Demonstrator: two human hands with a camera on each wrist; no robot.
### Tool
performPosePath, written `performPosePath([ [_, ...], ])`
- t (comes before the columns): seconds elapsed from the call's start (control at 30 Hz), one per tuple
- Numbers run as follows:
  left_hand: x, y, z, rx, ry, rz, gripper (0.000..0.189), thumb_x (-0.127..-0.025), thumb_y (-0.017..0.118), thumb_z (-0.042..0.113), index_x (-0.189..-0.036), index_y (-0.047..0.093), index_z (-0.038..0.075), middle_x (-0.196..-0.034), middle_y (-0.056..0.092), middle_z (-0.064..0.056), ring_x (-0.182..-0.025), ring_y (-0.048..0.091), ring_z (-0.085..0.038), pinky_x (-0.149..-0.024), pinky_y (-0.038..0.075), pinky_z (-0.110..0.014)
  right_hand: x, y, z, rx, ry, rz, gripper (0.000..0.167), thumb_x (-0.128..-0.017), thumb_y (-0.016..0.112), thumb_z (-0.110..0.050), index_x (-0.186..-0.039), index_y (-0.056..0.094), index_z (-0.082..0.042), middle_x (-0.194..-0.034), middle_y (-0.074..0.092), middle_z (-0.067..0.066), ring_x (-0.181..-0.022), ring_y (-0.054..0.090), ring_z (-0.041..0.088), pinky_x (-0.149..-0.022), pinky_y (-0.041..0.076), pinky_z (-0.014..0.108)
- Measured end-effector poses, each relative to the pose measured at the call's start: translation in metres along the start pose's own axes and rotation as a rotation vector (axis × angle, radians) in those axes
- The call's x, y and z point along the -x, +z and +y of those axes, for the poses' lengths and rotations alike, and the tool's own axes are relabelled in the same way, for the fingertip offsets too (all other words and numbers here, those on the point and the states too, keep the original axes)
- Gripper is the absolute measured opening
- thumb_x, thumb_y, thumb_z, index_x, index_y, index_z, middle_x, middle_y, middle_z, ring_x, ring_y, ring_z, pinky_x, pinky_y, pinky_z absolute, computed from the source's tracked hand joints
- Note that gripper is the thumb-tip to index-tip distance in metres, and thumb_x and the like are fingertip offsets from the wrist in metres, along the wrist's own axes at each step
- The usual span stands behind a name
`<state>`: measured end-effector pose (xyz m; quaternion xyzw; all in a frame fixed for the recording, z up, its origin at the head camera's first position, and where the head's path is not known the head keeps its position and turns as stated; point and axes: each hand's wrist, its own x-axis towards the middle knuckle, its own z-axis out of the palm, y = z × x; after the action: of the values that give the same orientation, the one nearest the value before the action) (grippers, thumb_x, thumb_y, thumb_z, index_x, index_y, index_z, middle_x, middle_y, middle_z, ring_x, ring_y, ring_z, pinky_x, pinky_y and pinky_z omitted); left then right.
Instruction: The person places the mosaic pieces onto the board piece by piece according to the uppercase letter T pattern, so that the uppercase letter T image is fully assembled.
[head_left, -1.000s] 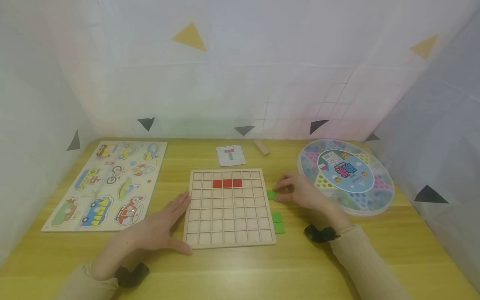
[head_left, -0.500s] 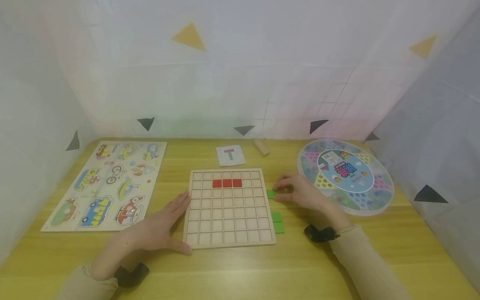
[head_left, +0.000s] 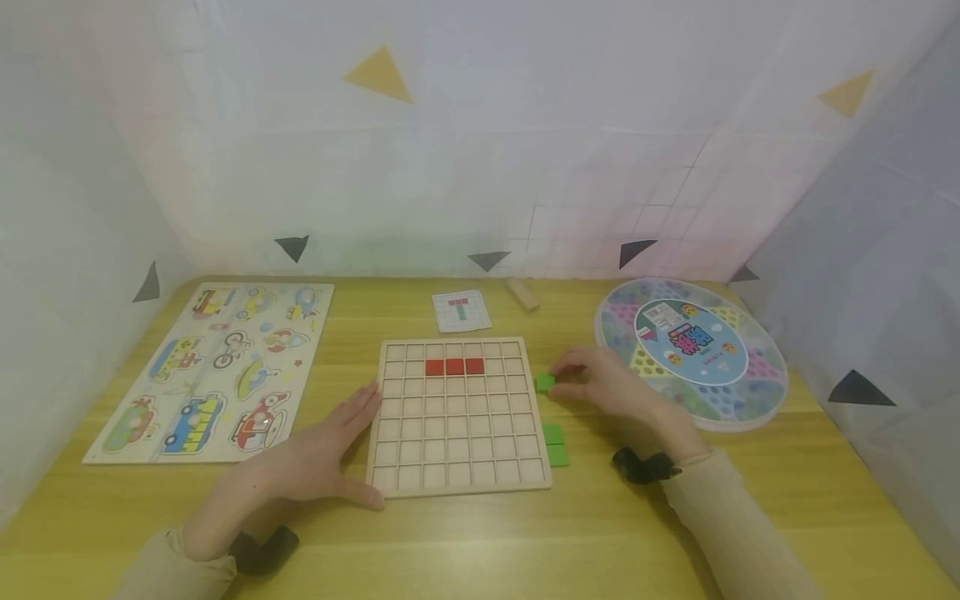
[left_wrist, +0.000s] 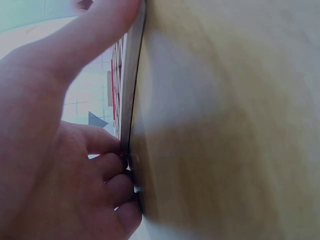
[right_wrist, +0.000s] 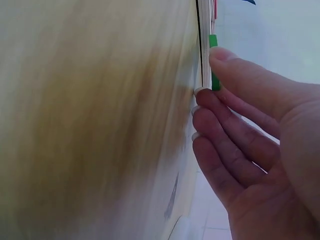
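Tiles point(head_left: 545, 383): three green, three red point(head_left: 454, 367)

Table point(head_left: 480, 542) beneath puzzle point(head_left: 213, 371), grid board point(head_left: 458, 429) (green tiles point(head_left: 557, 456) alongside), card point(head_left: 474, 317), round package point(head_left: 693, 354).

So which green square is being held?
The green square farthest from the person, pinched by the right hand; the other two lie together beside the board.
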<state>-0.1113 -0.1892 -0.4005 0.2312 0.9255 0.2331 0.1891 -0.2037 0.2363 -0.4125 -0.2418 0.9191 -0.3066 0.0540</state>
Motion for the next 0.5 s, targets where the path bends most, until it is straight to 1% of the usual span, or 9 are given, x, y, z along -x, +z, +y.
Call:
performPosePath([
  [0.13,-0.0001,0.0001,0.0002,0.002,0.002,0.002,0.135,-0.066,0.074,0.076,-0.161,0.006,0.009,-0.169,-0.001,-0.013,-0.153,0.007,-0.041,-0.120,0.021,-0.060,0.0000,-0.0015,-0.0005,0.005,0.001,-0.002,0.026,-0.086,0.080,-0.024,-0.109,0.074,-0.016,-0.100,0.071,-0.006,-0.096,0.064,0.013,-0.090,0.054,0.037],
  [0.5,0.0003,-0.0007,0.0010,0.000,-0.002,0.000,0.135,-0.066,0.074,0.076,-0.161,0.007,0.008,-0.169,-0.001,-0.014,-0.153,0.007,-0.041,-0.119,0.022,-0.060,0.0004,-0.0016,-0.0009,-0.004,-0.038,0.010,0.025,-0.086,0.079,-0.023,-0.109,0.074,-0.014,-0.101,0.072,-0.004,-0.096,0.065,0.014,-0.090,0.054,0.036],
])
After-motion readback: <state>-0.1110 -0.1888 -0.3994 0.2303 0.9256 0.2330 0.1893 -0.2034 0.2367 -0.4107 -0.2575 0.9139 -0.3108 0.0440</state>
